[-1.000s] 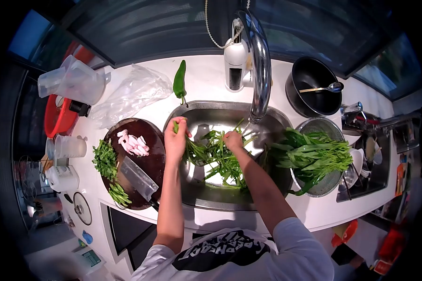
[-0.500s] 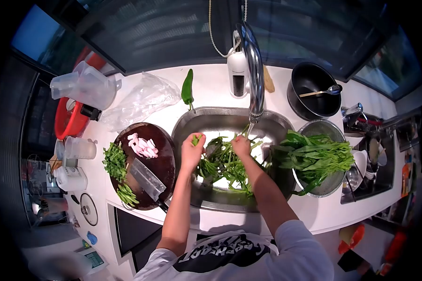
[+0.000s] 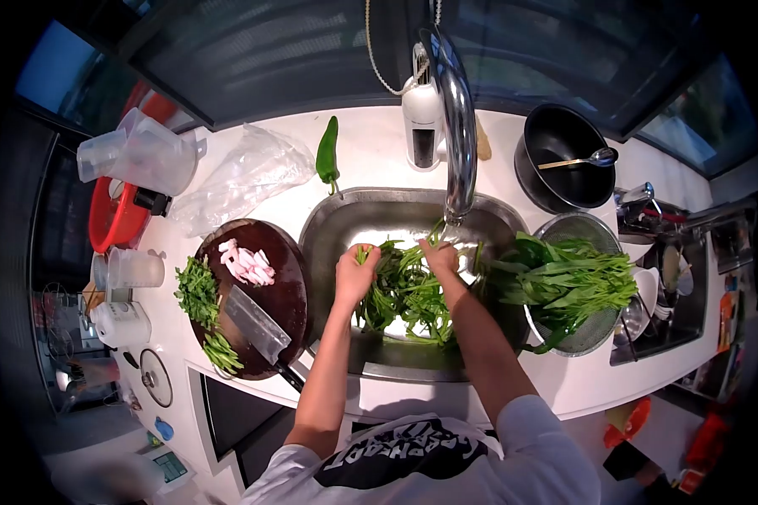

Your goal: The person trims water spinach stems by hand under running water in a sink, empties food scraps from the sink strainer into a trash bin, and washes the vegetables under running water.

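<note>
Over the metal sink [image 3: 366, 366], my left hand [image 3: 355, 273] is closed on green leafy stems [image 3: 404, 295]. My right hand [image 3: 439, 257] pinches stems of the same greens just below the chrome faucet [image 3: 458, 126]. The greens hang between both hands into the sink. To the right, a metal strainer [image 3: 598, 332] holds a big bunch of leafy greens [image 3: 564, 278]. At the left, a round dark cutting board [image 3: 290, 286] bears a cleaver [image 3: 257, 324], pale pink pieces [image 3: 247, 263] and cut greens [image 3: 198, 291].
A green pepper [image 3: 328, 156] and a plastic bag [image 3: 244, 181] lie behind the sink, near a white dispenser [image 3: 421, 126]. A black pot [image 3: 547, 151] with a spoon stands back right. Clear plastic containers [image 3: 139, 160] and a red basin [image 3: 114, 220] are at the left.
My left hand has moved slightly up and right, nearer my right hand, and now grips stems of the greens in the sink. The view has shifted slightly.
</note>
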`<state>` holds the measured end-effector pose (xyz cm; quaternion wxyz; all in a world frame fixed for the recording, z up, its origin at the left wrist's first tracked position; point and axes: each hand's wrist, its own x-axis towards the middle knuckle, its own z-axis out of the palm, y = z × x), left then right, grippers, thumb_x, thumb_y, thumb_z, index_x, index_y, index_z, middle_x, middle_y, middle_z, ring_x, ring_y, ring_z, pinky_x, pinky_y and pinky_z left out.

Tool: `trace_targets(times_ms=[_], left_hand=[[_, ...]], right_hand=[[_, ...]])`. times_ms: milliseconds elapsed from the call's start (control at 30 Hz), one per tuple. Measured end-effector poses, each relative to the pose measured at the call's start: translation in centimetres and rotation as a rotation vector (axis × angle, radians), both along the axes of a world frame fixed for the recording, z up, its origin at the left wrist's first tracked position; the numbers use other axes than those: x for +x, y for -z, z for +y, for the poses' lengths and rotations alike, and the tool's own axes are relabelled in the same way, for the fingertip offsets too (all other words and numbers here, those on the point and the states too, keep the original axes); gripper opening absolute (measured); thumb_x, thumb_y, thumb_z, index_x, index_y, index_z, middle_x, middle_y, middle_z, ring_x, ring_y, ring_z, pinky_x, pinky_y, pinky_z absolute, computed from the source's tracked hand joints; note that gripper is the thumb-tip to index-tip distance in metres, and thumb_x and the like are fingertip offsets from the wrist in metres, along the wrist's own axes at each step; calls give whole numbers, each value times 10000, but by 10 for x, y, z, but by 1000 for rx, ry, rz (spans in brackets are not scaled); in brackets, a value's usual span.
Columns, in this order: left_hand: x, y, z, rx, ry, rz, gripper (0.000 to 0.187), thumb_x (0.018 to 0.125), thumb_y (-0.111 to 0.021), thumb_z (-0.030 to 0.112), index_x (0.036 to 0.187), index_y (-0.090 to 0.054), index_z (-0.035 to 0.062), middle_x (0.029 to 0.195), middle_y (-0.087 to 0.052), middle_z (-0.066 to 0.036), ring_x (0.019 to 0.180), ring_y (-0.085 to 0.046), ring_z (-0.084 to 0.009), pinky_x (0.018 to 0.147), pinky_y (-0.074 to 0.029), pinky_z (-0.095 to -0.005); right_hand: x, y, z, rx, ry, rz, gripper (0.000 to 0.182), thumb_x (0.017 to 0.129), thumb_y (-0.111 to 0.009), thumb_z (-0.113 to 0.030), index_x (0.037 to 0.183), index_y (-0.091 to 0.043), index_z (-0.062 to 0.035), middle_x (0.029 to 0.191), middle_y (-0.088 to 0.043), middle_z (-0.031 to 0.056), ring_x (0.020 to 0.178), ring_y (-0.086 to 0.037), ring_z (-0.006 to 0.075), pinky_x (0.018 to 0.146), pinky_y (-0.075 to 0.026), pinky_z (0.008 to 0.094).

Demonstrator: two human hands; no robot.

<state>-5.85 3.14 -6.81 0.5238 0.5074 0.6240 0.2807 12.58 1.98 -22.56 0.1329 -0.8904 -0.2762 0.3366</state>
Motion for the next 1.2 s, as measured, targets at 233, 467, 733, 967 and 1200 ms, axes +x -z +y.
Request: trace_targets(times_ms=[233,467,733,967,1200], left_hand=[[-14,6,-1,44,-48,-9,200,843,-628,215,838,-632,15,572,-555,-13,477,-517,-77,459,-404,-251],[11,2,-6,50,136,-46,189,855,-624,190,935,-652,20,610,-515,50,516,-442,-27,466,-350,-215],[64,-20,-14,-63,306,-344,229,832,-662,168,1005,-658,19,691,-602,24,545,-452,-16,490,-354,-184],[80,-47,-28,-79,180,-673,188,839,-657,147,973,-633,18,695,-577,22,540,-463,-37,481,-361,-188],[81,-70,-31,91,207,-576,190,825,-662,133,963,-638,4,676,-569,20,549,-459,-27,481,-350,-182]], right_hand=[[-1,52,11,248,97,179,444,671,-708,-410,818,-664,7,734,-654,151,722,-654,265,648,-511,371],[4,-68,-37,574,35,473,241,884,-578,-214,759,-583,-8,610,-582,22,528,-562,84,453,-413,232],[22,-173,-70,746,-276,444,180,906,-547,-201,894,-593,-28,609,-519,16,552,-456,84,513,-378,253],[32,-202,-77,949,-484,177,189,915,-487,-180,908,-498,9,726,-512,133,672,-491,172,646,-416,323],[19,-233,-82,881,-341,403,183,921,-487,-176,907,-507,5,716,-539,84,657,-515,151,618,-428,305]])
